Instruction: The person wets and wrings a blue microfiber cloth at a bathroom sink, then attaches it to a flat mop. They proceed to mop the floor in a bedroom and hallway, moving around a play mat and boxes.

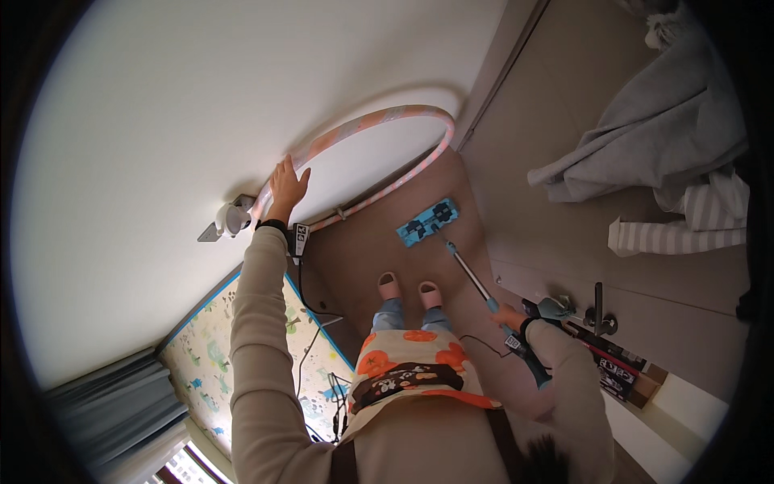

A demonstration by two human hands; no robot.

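Observation:
My left hand (288, 189) reaches out to the wall side. Its fingers are extended and its thumb is apart, laid over the rim of a pink-and-silver hula hoop (363, 126) that leans against the white wall. Whether the fingers curl behind the hoop is hidden. My right hand (508, 316) is closed around the teal-and-silver handle of a flat mop (473, 271). The mop's blue rectangular head (427, 222) lies flat on the brown floor, ahead of my pink slippers (430, 294).
A white device (232, 219) sits at a wall socket beside my left wrist. A power adapter (300, 241) and black cables hang near a patterned mat (205, 357). On the right are a door handle (598, 311), hanging grey clothes (653, 127) and boxes (617, 369).

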